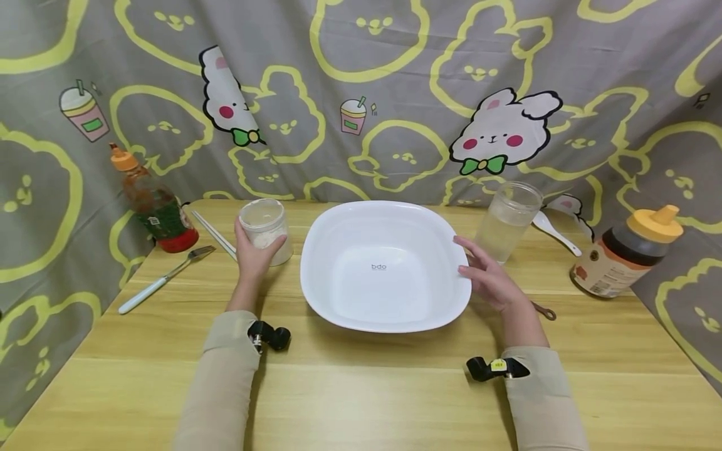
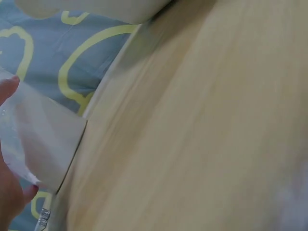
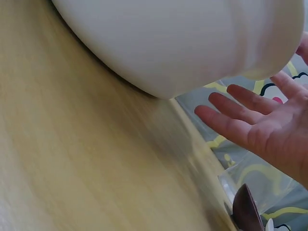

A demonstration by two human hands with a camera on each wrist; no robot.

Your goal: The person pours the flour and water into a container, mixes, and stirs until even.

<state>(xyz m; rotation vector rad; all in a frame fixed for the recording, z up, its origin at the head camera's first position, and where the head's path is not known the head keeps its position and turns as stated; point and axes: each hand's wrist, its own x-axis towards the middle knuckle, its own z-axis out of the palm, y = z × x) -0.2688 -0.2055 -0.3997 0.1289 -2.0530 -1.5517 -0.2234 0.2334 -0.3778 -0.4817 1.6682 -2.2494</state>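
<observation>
My left hand (image 1: 256,254) grips a clear jar (image 1: 280,254) partly filled with white powder; the left wrist view has the jar (image 2: 45,134) upright on the table with fingers (image 2: 8,89) round it. A large white basin (image 1: 383,300) marked "bdo" stands in the middle, with nothing inside. At its right rim is my right hand (image 1: 493,279), fingertips touching or almost touching the edge. In the right wrist view the right hand (image 3: 274,120) has straight, spread fingers beside the basin wall (image 3: 168,43); its thumb is partly cut off by the frame.
Behind the right hand stand a glass of cloudy liquid (image 1: 504,219), a white spoon (image 1: 555,233) and a yellow-capped bottle (image 1: 620,257). A brown handle (image 1: 544,310) shows beside the wrist. Leftward are a fork (image 1: 169,275), chopsticks (image 1: 214,233) and a red sauce bottle (image 1: 155,203). A patterned curtain (image 1: 316,163) hangs behind.
</observation>
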